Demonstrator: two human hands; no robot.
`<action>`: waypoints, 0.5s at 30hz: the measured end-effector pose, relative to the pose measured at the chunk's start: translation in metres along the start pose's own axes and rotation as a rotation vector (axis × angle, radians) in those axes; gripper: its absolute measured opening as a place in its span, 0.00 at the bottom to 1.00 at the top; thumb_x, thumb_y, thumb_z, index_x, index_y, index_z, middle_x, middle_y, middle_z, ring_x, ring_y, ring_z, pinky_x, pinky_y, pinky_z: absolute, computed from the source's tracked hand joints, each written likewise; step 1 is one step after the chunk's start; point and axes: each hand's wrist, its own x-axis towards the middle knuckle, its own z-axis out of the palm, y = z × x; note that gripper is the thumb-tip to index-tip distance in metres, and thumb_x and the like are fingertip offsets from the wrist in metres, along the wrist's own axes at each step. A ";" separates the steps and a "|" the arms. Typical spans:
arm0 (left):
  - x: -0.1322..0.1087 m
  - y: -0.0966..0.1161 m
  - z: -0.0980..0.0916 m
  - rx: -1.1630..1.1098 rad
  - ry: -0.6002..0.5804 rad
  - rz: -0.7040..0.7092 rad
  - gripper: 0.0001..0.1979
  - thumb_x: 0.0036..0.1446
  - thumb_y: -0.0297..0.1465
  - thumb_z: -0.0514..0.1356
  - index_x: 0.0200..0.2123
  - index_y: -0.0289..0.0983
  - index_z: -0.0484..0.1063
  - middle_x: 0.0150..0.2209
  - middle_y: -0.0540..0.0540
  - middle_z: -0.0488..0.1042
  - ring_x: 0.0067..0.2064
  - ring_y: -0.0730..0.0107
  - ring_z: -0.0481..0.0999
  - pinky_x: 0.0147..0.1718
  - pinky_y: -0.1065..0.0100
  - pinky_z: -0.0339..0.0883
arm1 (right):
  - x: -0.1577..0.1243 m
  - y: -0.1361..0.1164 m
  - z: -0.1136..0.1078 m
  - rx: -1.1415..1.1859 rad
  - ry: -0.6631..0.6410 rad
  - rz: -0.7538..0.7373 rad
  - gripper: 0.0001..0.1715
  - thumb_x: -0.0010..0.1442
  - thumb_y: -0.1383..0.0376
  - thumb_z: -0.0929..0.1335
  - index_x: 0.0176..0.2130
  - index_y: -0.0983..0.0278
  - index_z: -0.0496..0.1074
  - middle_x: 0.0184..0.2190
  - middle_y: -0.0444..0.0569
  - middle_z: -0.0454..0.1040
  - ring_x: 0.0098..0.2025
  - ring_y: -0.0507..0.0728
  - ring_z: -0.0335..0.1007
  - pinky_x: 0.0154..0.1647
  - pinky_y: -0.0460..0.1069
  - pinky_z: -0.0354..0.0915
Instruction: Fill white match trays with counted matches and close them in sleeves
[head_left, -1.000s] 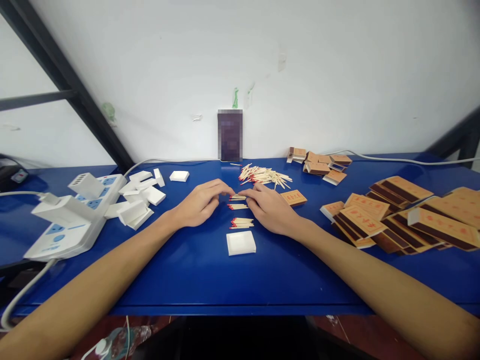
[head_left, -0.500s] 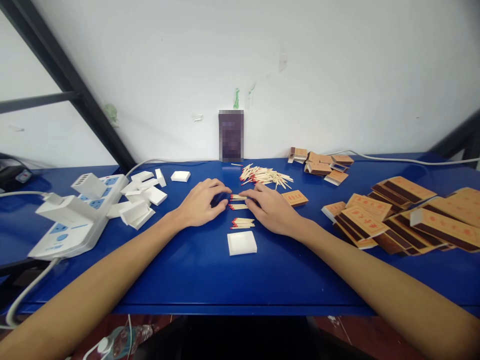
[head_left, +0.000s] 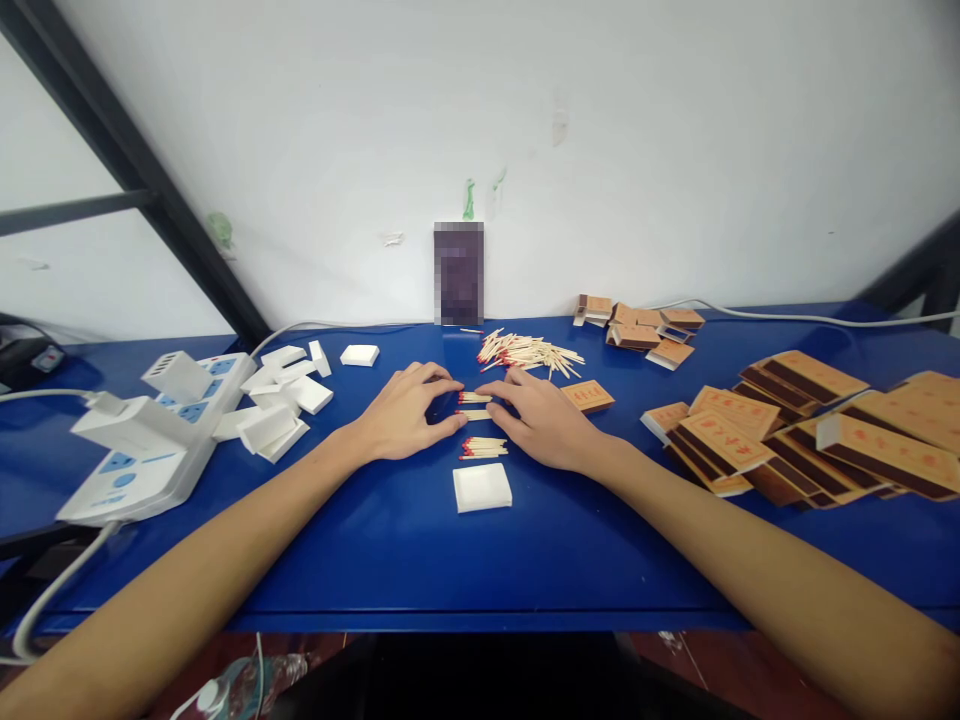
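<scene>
My left hand (head_left: 409,410) and my right hand (head_left: 541,417) rest on the blue table (head_left: 390,540), fingertips meeting at a small bundle of red-tipped matches (head_left: 474,405). The fingers of both hands curl round the bundle's two ends and pinch it. A second small bundle of matches (head_left: 484,447) lies just nearer me. An empty white inner tray (head_left: 482,487) sits in front of it. A loose pile of matches (head_left: 529,351) lies behind my right hand, and one orange matchbox sleeve (head_left: 588,396) lies right of it.
Several white inner trays (head_left: 281,395) lie at the left beside white power strips (head_left: 139,435). Heaps of orange matchbox sleeves (head_left: 795,425) fill the right side, with a smaller group (head_left: 643,328) at the back. A dark blurred card (head_left: 458,273) leans on the wall.
My left thumb has slid in under the match bundle and the fingers have closed a little on it. My right hand has barely moved.
</scene>
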 end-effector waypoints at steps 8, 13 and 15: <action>0.001 0.000 0.001 -0.003 0.004 -0.009 0.27 0.62 0.51 0.55 0.55 0.40 0.72 0.53 0.42 0.69 0.53 0.53 0.68 0.54 0.49 0.61 | -0.001 -0.001 -0.005 -0.026 -0.026 -0.027 0.21 0.69 0.59 0.60 0.55 0.61 0.72 0.41 0.51 0.69 0.37 0.56 0.68 0.39 0.50 0.60; 0.001 0.000 0.003 -0.038 0.044 -0.001 0.22 0.62 0.48 0.57 0.51 0.41 0.75 0.52 0.43 0.71 0.52 0.55 0.69 0.54 0.50 0.61 | 0.000 0.001 -0.005 0.012 -0.022 -0.041 0.17 0.68 0.59 0.62 0.52 0.61 0.73 0.40 0.50 0.70 0.38 0.56 0.68 0.40 0.50 0.60; 0.001 0.000 0.003 -0.050 0.058 0.009 0.19 0.62 0.46 0.57 0.49 0.41 0.76 0.51 0.43 0.72 0.51 0.57 0.69 0.54 0.51 0.61 | 0.001 0.002 -0.004 0.033 -0.018 -0.047 0.16 0.68 0.60 0.62 0.49 0.61 0.74 0.39 0.49 0.70 0.37 0.55 0.68 0.39 0.50 0.60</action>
